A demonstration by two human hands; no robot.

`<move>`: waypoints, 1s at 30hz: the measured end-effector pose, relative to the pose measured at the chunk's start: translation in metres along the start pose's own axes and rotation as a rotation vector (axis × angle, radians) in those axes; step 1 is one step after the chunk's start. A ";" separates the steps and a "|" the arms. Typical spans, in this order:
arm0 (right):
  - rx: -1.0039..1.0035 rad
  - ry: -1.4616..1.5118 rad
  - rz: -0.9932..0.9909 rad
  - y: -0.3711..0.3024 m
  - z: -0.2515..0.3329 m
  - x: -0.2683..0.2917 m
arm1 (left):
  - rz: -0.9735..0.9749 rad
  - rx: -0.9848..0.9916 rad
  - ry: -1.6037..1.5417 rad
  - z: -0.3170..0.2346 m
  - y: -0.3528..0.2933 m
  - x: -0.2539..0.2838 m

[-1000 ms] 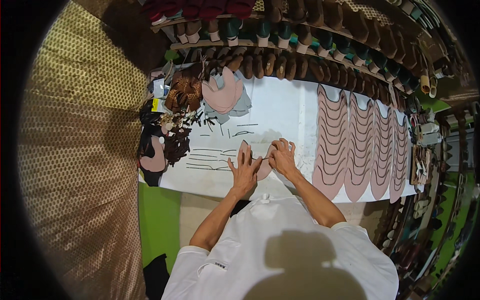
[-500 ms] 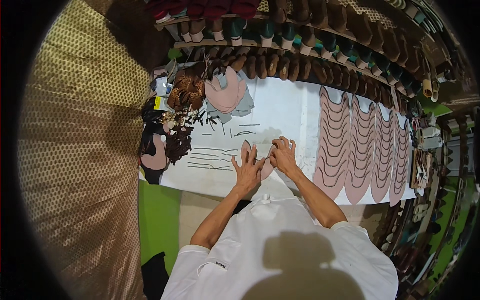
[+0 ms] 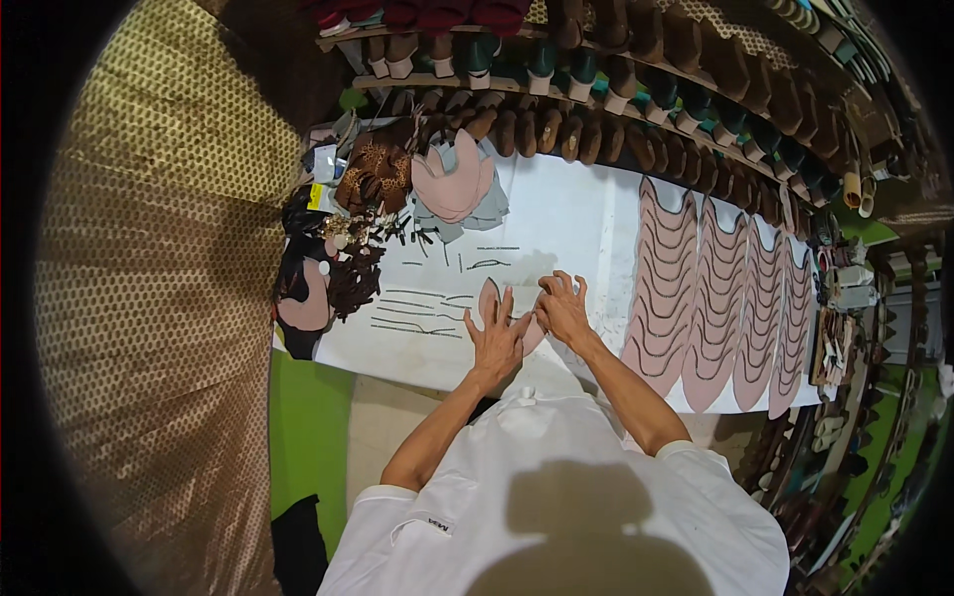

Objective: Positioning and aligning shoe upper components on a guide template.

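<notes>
A curved pink cut-out piece point(image 3: 488, 295) lies on the white table in front of me, mostly covered by my hands. My left hand point(image 3: 497, 340) rests on it with the fingers spread and the tips pressing down. On the piece's right side my right hand point(image 3: 565, 313) is bent, thumb and fingertips drawn together at its edge; what is between them is too small to make out. A short dark line shows by the left fingertips. Left of my hands, several thin dark strips point(image 3: 412, 306) lie on the table.
Rows of overlapping pink pieces with dark edging point(image 3: 661, 288) cover the table's right side. At the back left are stacked pink and grey pieces point(image 3: 457, 184), a patterned brown bundle point(image 3: 376, 174) and dark brown strips point(image 3: 355, 283). Shelves of shoe forms point(image 3: 586, 84) run behind.
My hands stay at the same pink piece with only slight finger movement. The view has shifted a little; nothing else has visibly moved.
</notes>
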State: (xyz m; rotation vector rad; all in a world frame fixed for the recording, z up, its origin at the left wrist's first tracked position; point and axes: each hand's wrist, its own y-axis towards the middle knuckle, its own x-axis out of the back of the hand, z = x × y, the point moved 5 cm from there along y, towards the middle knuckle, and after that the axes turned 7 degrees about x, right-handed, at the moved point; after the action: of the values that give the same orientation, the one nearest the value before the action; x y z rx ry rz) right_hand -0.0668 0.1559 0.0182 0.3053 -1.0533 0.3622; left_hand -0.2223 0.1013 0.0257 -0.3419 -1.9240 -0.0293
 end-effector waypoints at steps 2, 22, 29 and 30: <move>0.025 0.000 -0.009 0.001 0.002 0.002 | 0.015 0.013 0.014 0.001 -0.001 -0.004; -0.022 0.023 -0.096 -0.003 0.005 0.017 | -0.022 0.014 0.085 -0.008 0.005 -0.012; -0.101 -0.049 -0.142 -0.036 0.008 0.009 | -0.070 0.010 0.028 -0.006 0.002 -0.012; -0.092 -0.037 -0.144 -0.038 0.007 0.005 | -0.063 0.016 0.009 -0.006 0.002 -0.012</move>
State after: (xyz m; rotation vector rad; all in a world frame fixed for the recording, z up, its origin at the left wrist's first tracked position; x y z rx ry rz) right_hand -0.0539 0.1199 0.0236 0.3050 -1.0744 0.1787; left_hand -0.2124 0.0992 0.0171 -0.2700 -1.9242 -0.0563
